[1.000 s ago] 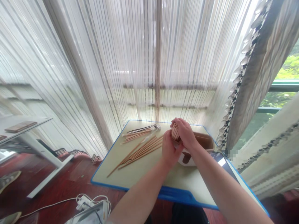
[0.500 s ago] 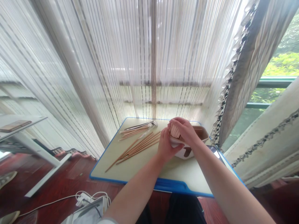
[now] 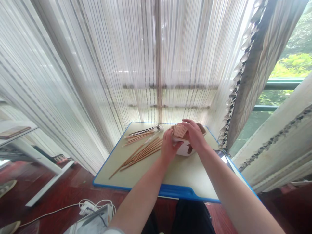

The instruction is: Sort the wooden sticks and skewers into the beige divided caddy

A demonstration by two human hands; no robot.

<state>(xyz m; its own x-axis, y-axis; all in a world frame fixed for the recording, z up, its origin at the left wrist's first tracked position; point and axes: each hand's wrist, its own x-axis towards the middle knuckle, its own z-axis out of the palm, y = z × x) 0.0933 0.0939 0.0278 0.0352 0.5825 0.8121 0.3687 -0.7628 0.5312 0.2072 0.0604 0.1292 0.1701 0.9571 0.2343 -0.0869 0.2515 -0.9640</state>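
Note:
A white holder (image 3: pixel 183 149) with a brown inside and a brown mark on its front stands on the small table. In its left end sits a tight, upright bundle of pale sticks (image 3: pixel 179 131). My left hand (image 3: pixel 168 144) is wrapped round the holder's left end, thumb on the front wall. My right hand (image 3: pixel 193 131) is closed against the bundle's right side, its fingertips partly hidden. To the left, several loose wooden chopsticks (image 3: pixel 143 152) lie fanned out. Behind them are wrapped sticks (image 3: pixel 137 138) and shiny metal utensils (image 3: pixel 146 131).
The table (image 3: pixel 192 177) has a blue edge. A phone (image 3: pixel 224 160) lies at its right side. Striped curtains (image 3: pixel 136 58) hang just behind. White cables (image 3: pixel 89 206) lie at the lower left, and another table (image 3: pixel 17 130) stands at the left.
The holder has shifted slightly left and away from me, with both hands moving along. More of the bundle's top now shows as the right hand has moved to its right side.

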